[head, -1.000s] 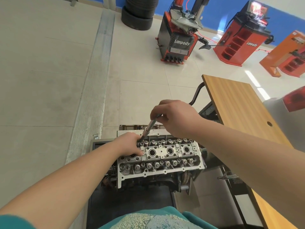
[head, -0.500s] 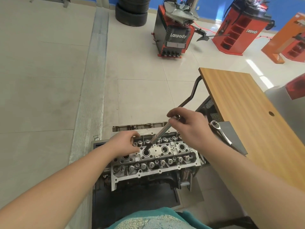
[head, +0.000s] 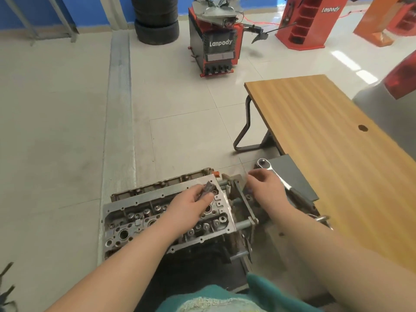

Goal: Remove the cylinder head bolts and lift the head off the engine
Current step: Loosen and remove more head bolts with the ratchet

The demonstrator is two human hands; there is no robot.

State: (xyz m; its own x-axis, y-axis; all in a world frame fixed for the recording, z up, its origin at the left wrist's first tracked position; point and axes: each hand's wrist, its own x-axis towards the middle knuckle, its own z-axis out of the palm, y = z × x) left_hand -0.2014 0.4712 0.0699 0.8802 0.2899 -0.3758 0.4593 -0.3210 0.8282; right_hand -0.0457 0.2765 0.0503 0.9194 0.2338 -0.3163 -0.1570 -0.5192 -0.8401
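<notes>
From the head view, the cylinder head (head: 157, 219) sits on the engine low in the middle. The left hand (head: 191, 207) has its grip pinched on a dark socket-like piece (head: 208, 188) above the head's right end. The right hand (head: 266, 188), fingers loosely curled, whether holding anything I cannot tell, hovers by the ratchet (head: 273, 174) beside the bench (head: 337, 140). A loose pinch could drop the piece into an open bore.

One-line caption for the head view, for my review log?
Left hand holds a small dark part over the cylinder head; right hand reaches beside the ratchet near the wooden table.
</notes>
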